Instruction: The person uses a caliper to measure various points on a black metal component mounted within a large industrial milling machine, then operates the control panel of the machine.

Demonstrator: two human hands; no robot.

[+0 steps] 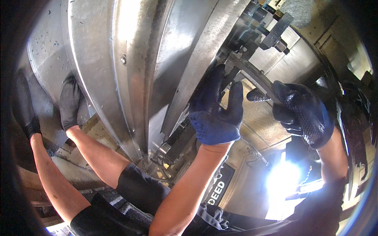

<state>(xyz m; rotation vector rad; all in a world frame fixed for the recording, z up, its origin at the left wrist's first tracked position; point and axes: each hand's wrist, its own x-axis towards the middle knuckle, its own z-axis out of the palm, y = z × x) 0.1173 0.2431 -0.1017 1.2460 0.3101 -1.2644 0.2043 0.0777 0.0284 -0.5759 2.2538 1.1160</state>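
My right hand (303, 112), in a blue and black coated glove, is closed around the lower end of a flat grey metal bar (258, 74). The bar slants up and left to a dark machine bracket; its far end meets dark parts there, and I cannot tell whether it is attached. My left hand (216, 110), gloved alike, is raised beside the bar. Its thumb stands apart from its fingers, which reach up along the bracket; the fingertips are partly lost in shadow. Above both hands, a block with threaded bolts and nuts (280, 45) juts out.
Large curved sheet-metal panels (130, 59) fill the left and top, one with a small bolt head (123, 59). My legs, in black socks, stretch against them. A bright lamp (283, 179) glares at lower right. Dark cables and fittings (167, 153) lie below the panels.
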